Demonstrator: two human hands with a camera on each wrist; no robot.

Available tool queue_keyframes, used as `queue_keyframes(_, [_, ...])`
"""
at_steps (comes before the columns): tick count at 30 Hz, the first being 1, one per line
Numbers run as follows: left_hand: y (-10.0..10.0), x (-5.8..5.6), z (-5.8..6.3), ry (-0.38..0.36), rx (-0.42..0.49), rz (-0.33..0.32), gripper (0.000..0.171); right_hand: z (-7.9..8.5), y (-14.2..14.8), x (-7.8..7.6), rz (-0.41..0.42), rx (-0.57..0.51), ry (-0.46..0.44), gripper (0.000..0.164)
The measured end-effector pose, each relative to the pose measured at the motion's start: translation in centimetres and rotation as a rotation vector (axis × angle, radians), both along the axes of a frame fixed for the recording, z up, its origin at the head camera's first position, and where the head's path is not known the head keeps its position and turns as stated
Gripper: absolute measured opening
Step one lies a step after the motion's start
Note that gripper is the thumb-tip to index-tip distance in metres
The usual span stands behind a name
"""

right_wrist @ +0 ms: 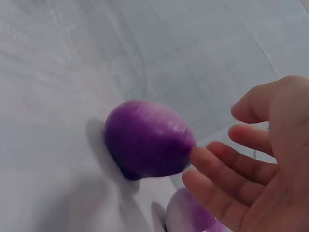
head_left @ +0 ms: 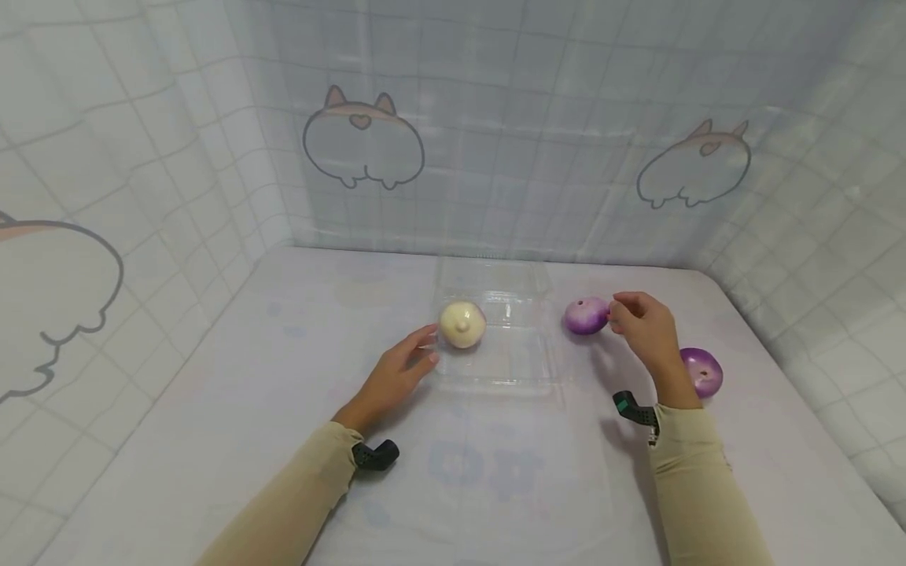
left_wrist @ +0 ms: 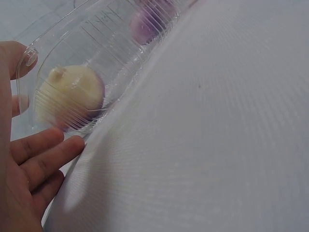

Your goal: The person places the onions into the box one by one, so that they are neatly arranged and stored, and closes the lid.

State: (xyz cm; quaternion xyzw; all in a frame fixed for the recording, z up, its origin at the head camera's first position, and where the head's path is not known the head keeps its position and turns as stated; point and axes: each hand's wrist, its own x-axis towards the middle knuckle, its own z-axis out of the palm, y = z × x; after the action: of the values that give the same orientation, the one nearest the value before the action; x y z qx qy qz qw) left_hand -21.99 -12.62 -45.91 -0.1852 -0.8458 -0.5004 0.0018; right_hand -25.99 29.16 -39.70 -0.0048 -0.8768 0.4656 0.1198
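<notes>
A clear plastic box (head_left: pixel 510 354) lies open-lidded on the table. Inside its left part sits a pale onion (head_left: pixel 463 324) with a nub on top and a purple edge. My left hand (head_left: pixel 403 371) is at the box's left side, fingers loosely extended along the wall; in the left wrist view its fingertips (left_wrist: pixel 72 145) are right at the plastic. To the right of the box is a purple onion (head_left: pixel 584 316). My right hand (head_left: pixel 644 324) is beside that onion, fingers slightly bent and apart from the thumb, fingertips (right_wrist: pixel 200 159) overlapping its edge in the right wrist view.
Another purple onion (head_left: pixel 702 373) lies on the table further right, partly behind the right wrist. The box's transparent lid (head_left: pixel 491 275) is folded back toward the rear wall. Tiled-pattern sheets (head_left: pixel 495 157) with cartoon drawings stand around the table (head_left: pixel 304 487).
</notes>
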Motion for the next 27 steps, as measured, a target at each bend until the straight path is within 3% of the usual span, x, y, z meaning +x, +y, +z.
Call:
queue_keyframes(4, [-0.1,-0.1,-0.1,0.007,0.000,0.000,0.053,-0.3,0.1,-0.1,-0.045,0.101,0.021,0.044])
queue_keyframes(11, [-0.1,-0.2,-0.2,0.005,0.001,-0.001,0.054,-1.4,0.3,-0.4,-0.048,0.140,0.003,0.045])
queue_keyframes(21, [0.0,-0.3,-0.3,-0.007,-0.015,0.014,0.054,-2.9,0.4,-0.9,0.027,0.182,-0.099,0.074])
queue_keyframes(27, [0.0,-0.3,-0.4,-0.015,-0.022,0.015,0.054,-3.4,0.2,-1.1,0.055,0.184,-0.101,0.082])
